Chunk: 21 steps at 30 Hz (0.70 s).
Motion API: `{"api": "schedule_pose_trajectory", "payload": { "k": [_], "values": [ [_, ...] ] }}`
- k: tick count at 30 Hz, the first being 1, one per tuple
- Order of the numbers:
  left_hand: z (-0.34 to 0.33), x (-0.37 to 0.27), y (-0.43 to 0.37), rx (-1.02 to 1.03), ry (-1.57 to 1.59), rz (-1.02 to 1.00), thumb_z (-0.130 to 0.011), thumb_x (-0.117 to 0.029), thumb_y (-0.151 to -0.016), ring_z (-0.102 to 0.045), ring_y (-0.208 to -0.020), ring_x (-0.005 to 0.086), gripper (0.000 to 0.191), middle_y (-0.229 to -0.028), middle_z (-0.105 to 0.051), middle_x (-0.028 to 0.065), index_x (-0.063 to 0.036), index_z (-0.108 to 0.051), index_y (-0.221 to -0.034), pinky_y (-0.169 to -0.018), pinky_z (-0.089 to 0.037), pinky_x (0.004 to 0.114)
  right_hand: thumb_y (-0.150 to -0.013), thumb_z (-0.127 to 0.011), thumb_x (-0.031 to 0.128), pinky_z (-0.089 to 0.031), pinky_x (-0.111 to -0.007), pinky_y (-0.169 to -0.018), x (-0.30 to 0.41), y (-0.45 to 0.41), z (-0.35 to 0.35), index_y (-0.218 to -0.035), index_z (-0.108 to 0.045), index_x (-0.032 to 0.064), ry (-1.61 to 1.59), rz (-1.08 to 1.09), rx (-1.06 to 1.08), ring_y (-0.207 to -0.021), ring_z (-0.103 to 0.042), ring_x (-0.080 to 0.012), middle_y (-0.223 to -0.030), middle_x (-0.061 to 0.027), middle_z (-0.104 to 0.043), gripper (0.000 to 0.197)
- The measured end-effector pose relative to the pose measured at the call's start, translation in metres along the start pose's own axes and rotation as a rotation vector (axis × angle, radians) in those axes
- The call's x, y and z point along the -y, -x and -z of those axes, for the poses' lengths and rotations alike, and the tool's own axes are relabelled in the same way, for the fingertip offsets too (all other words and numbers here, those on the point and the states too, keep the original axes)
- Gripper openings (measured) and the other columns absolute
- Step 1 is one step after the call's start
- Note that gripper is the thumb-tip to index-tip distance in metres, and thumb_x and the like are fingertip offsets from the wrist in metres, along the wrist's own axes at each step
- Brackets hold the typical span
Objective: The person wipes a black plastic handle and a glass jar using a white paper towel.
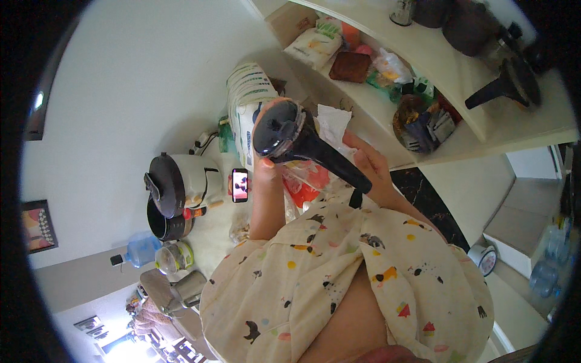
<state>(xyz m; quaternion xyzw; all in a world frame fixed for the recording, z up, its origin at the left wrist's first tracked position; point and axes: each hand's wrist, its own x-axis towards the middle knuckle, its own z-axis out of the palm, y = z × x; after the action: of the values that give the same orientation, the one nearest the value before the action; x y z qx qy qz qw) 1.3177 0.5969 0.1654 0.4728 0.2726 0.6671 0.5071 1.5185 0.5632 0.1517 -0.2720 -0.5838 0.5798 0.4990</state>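
My left hand (267, 167) is wrapped round a glossy black pot (280, 129) with a long side handle. Its thumb presses the near rim, and most of the fingers are hidden behind the pot. The handle (338, 161) slants down to the right, across the front of my right forearm. In my right hand (370, 159) is a crumpled white sheet (333, 121), paper or cloth, just right of the pot. Below the pot, a red and clear plastic bag (306, 183) shows between my forearms.
A wrapped paper pack (252, 88) stands behind my left hand. Left are a lit phone (239, 185), a white cooker with a dark lid (195, 179), a black pan (165, 222) and a jar (174, 257). Open shelves (435, 159) at right hold packets and another dark handled vessel (504, 86).
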Motion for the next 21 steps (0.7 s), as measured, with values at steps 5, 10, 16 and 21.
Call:
{"api": "schedule_pose_trajectory", "payload": {
  "k": [5, 10, 16, 21],
  "values": [
    [0.002, 0.0, -0.001, -0.07, 0.085, -0.036, -0.074, -0.059, -0.049, -0.049, -0.106, 0.0251, 0.104, -0.117, -0.045, 0.0154, 0.0034, -0.036, -0.123, -0.092, -0.039, 0.036, -0.093, -0.036, 0.017, -0.026, -0.032, -0.1, -0.005, 0.0, 0.001, -0.117, -0.048, -0.0015, 0.069, 0.108, 0.017, -0.12, -0.039, -0.0262, -0.128, -0.0179, -0.042, 0.033],
    [0.005, -0.003, -0.002, -0.118, 0.072, -0.025, -0.074, -0.06, -0.049, -0.048, -0.106, 0.0255, 0.105, -0.117, -0.045, 0.0154, 0.0034, -0.036, -0.123, -0.092, -0.039, 0.037, -0.092, -0.036, 0.012, -0.026, -0.033, -0.1, -0.015, 0.005, 0.003, -0.115, -0.049, -0.0026, 0.122, 0.173, -0.009, -0.12, -0.039, -0.0277, -0.128, -0.0187, -0.042, 0.031],
    [-0.002, -0.004, -0.007, -0.065, 0.046, -0.014, -0.073, -0.062, -0.048, -0.048, -0.106, 0.0255, 0.107, -0.118, -0.044, 0.015, 0.0032, -0.035, -0.124, -0.092, -0.039, 0.037, -0.091, -0.038, 0.006, -0.028, -0.031, -0.098, -0.011, 0.003, -0.001, -0.113, -0.049, -0.0034, 0.117, 0.301, -0.058, -0.115, -0.044, -0.0225, -0.122, -0.0177, -0.047, 0.027],
    [-0.003, 0.0, -0.006, 0.044, -0.009, -0.039, -0.072, -0.067, -0.044, -0.047, -0.106, 0.025, 0.109, -0.117, -0.043, 0.0149, 0.005, -0.04, -0.119, -0.093, -0.037, 0.037, -0.092, -0.037, 0.009, -0.029, -0.03, -0.096, 0.001, 0.001, 0.005, -0.119, -0.044, -0.0053, 0.095, 0.148, 0.008, -0.112, -0.045, -0.0198, -0.12, -0.0152, -0.049, 0.032]
  ]
}}
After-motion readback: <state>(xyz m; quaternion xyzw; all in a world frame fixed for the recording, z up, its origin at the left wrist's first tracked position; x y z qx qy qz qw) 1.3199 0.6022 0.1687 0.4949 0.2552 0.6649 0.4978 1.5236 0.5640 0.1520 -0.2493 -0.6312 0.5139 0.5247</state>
